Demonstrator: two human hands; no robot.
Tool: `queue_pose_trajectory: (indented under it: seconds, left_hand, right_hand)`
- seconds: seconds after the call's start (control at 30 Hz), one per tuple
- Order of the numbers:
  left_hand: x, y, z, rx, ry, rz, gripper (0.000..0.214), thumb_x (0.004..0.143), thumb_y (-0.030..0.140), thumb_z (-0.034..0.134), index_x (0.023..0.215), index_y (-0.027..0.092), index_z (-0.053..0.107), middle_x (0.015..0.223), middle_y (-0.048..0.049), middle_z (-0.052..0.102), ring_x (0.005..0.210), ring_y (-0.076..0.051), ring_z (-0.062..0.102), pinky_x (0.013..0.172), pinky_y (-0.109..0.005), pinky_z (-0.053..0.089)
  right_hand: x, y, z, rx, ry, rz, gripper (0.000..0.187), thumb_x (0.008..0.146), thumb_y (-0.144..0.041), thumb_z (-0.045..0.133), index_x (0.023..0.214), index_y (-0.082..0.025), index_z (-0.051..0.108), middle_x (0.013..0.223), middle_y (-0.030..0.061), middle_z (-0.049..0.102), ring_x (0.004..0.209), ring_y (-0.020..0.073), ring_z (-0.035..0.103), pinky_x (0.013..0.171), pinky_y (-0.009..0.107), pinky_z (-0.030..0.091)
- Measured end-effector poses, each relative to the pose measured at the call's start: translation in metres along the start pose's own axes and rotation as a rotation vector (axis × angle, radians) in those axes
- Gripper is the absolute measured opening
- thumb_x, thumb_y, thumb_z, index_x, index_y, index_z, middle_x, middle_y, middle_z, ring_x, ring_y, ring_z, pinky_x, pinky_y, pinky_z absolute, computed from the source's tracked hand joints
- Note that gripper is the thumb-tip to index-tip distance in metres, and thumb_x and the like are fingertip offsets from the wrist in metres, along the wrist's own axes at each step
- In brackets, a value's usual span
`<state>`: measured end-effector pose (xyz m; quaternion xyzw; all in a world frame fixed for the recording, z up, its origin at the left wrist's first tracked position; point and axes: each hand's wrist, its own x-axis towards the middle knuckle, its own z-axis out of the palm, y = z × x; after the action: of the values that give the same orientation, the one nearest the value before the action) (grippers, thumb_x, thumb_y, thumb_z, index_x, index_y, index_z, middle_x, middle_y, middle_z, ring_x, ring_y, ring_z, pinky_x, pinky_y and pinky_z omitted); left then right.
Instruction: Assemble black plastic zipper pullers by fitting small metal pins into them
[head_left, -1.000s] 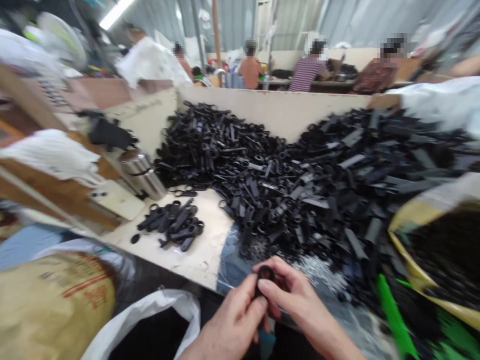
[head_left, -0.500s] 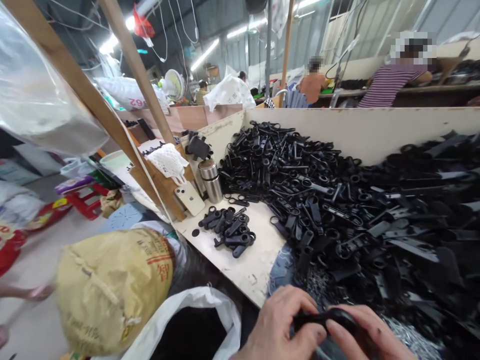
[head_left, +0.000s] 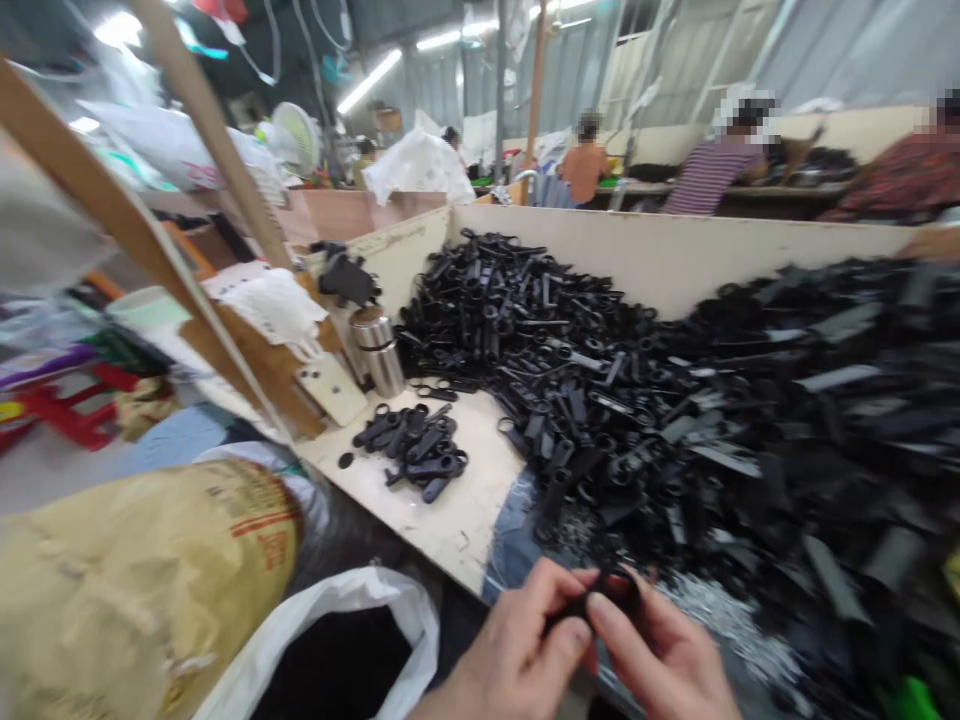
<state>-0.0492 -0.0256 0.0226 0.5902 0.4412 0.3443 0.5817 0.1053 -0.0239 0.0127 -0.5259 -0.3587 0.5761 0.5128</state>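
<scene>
The person's bare left hand (head_left: 510, 640) and bare right hand (head_left: 667, 650) met in front of faded blue cloth (head_left: 514, 530), the fingers of both pinched narrowly on one slender black part (head_left: 576, 608). That part sat between the two thumbs, partly hidden by them; its finer detail was too blurred to tell. Just beyond the right hand lay small, silvery metal pieces (head_left: 739, 610). A big heap of black, ring-ended plastic parts (head_left: 525, 320) spread behind. To its left, on the pale, flat surface (head_left: 480, 480), rested a smaller cluster of similar black parts (head_left: 431, 440), near a cylindrical, brushed-steel bottle (head_left: 384, 365).
</scene>
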Motion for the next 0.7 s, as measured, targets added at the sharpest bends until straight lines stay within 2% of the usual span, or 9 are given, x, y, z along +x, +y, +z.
queue_pose_trajectory:
  seconds: [0.03,0.17,0.27,0.4,0.53,0.63,0.7]
  left_hand:
    - [-0.001,0.000,-0.001,0.015,0.024,-0.001,0.026,0.101,0.038,0.050,0.118,0.023,0.064,0.094,-0.0067,0.075,0.087,-0.022,0.070,0.080,-0.029,0.053]
    - [0.001,-0.009,0.001,0.026,0.187,0.044,0.027,0.099,0.047,0.056,0.105,0.025,0.072,0.082,-0.0042,0.071,0.075,-0.021,0.065,0.074,-0.028,0.051]
    - [0.002,-0.014,0.007,-0.077,0.195,0.018,0.030,0.096,0.052,0.060,0.099,0.025,0.073,0.090,-0.0054,0.073,0.079,-0.021,0.065,0.076,-0.027,0.051]
    - [0.003,-0.016,0.009,-0.236,0.106,-0.073,0.032,0.095,0.053,0.061,0.101,0.023,0.070,0.093,-0.0040,0.072,0.073,-0.016,0.060,0.064,-0.023,0.049]
    - [0.001,-0.015,0.006,-0.263,0.080,-0.118,0.032,0.094,0.051,0.064,0.111,0.025,0.073,0.107,-0.0058,0.074,0.076,-0.017,0.063,0.070,-0.025,0.053]
    - [0.001,-0.014,0.006,-0.242,0.083,-0.129,0.031,0.094,0.050,0.066,0.110,0.025,0.075,0.098,-0.0054,0.075,0.083,-0.020,0.066,0.075,-0.027,0.054]
    - [0.001,-0.014,0.007,-0.254,0.088,-0.128,0.030,0.093,0.050,0.066,0.105,0.024,0.074,0.089,-0.0039,0.074,0.078,-0.018,0.065,0.072,-0.026,0.054]
  right_hand:
    - [-0.001,-0.003,0.003,0.008,-0.019,-0.020,0.042,0.071,-0.057,0.088,0.089,-0.020,0.081,0.080,0.0070,0.075,0.068,0.0227,0.068,0.059,0.028,0.057]
    - [0.002,0.002,0.009,-0.021,-0.026,-0.133,0.040,0.080,-0.060,0.081,0.086,-0.020,0.081,0.076,0.0040,0.066,0.066,0.0181,0.060,0.058,0.025,0.053]
    - [0.005,0.015,0.004,-0.105,-0.008,-0.215,0.038,0.084,-0.058,0.077,0.088,-0.020,0.082,0.078,0.0043,0.064,0.070,0.0185,0.058,0.061,0.025,0.053]
    - [0.006,0.020,-0.004,-0.039,-0.089,-0.125,0.038,0.080,-0.058,0.080,0.092,-0.022,0.082,0.079,0.0017,0.059,0.062,0.0149,0.056,0.055,0.025,0.052]
    - [0.004,0.015,-0.006,0.007,-0.133,-0.099,0.038,0.075,-0.055,0.085,0.093,-0.021,0.082,0.078,-0.0002,0.054,0.060,0.0133,0.053,0.049,0.022,0.049]
    - [0.002,0.018,-0.005,0.079,-0.130,-0.047,0.038,0.075,-0.054,0.085,0.093,-0.020,0.081,0.079,-0.0009,0.055,0.058,0.0131,0.058,0.052,0.024,0.052]
    - [0.001,0.022,-0.002,0.137,-0.132,-0.009,0.038,0.077,-0.053,0.085,0.094,-0.020,0.080,0.079,-0.0013,0.056,0.055,0.0126,0.060,0.052,0.025,0.053]
